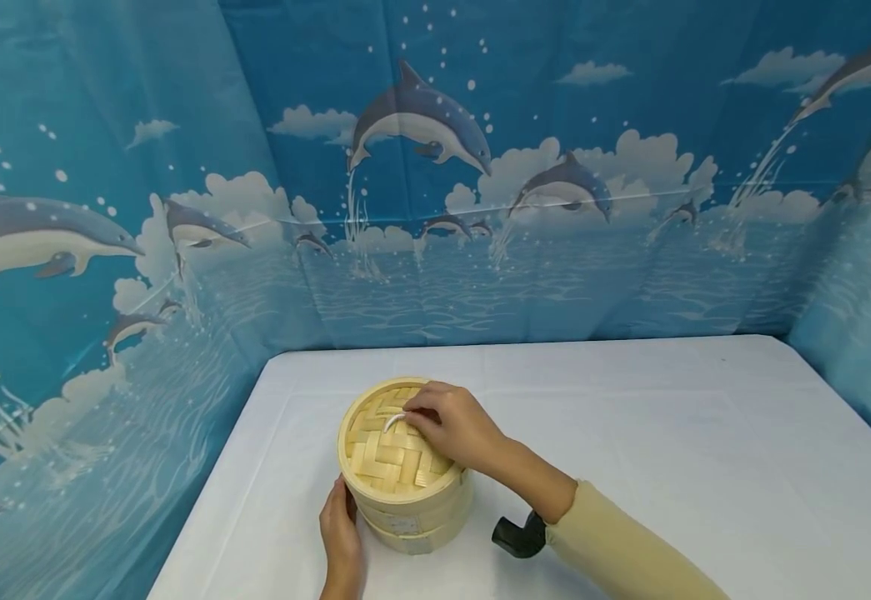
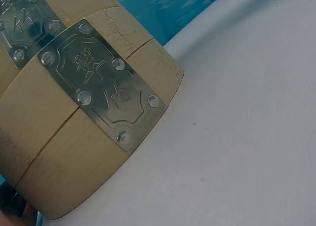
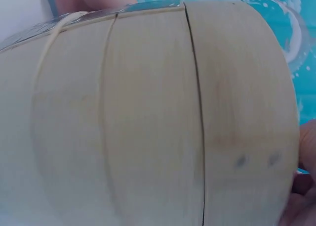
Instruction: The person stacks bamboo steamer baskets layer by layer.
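Note:
A round bamboo steamer [image 1: 412, 525] stands upright on the white table, its woven lid [image 1: 386, 458] on top. My right hand [image 1: 453, 425] pinches the white loop handle [image 1: 394, 421] at the middle of the lid. Against the steamer's left side rests my left hand [image 1: 341, 529], its fingers partly hidden by the basket. Stamped metal plates [image 2: 103, 85] are riveted over the bamboo bands in the left wrist view. From the right wrist, the steamer's pale side [image 3: 148, 112] fills most of the view, with part of the right hand [image 3: 301, 196] at its edge.
The white-covered table [image 1: 668, 450] extends to the right and behind the steamer. A blue dolphin-print curtain [image 1: 443, 275] hangs along its back and sides. A black curved piece [image 1: 521, 537] sits by the right sleeve cuff [image 1: 593, 525].

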The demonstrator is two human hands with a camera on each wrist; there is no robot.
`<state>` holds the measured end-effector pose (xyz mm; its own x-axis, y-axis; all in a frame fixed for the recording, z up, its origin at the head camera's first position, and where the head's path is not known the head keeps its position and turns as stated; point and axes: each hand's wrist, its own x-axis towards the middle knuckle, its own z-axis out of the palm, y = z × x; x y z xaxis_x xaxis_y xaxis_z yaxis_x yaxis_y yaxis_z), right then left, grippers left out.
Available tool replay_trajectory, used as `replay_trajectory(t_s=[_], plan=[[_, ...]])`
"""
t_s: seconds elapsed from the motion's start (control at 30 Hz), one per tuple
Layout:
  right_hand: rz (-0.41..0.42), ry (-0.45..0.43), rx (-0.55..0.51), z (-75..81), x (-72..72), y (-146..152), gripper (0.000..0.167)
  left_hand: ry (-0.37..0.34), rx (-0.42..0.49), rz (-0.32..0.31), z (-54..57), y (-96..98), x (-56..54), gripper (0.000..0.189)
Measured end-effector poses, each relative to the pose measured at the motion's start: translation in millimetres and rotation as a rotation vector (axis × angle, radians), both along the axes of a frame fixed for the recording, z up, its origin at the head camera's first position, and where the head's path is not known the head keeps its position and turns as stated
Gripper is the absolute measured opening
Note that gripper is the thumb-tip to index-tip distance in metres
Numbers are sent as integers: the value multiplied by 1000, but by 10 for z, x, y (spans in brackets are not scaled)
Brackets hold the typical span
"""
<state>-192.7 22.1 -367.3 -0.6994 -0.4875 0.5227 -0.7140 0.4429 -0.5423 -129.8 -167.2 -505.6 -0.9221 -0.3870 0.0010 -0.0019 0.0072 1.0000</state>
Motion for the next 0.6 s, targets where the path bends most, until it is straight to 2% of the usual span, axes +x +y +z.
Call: replay_trajectory(t_s=[0.17, 0.27, 0.37, 0.5, 0.57, 0.6], plan=[[-70, 4, -147, -83, 35, 292, 6, -4, 2, 3, -2, -7, 8, 53], [-148, 11, -182, -188, 70, 518, 7, 1, -2, 2, -3, -15, 11, 54], [-229, 6, -182, -379, 141, 745, 10, 6, -13, 2, -8, -23, 15, 55], [-296, -22, -178, -673, 263, 1010, 13, 10, -16, 11, -5, -37, 18, 54], [-317, -33, -181, -786, 324, 1114, 13, 26, -13, 41, 5, -43, 17, 53], [-327, -39, -186, -832, 354, 1160, 13, 50, -7, 78, 17, -47, 15, 52]])
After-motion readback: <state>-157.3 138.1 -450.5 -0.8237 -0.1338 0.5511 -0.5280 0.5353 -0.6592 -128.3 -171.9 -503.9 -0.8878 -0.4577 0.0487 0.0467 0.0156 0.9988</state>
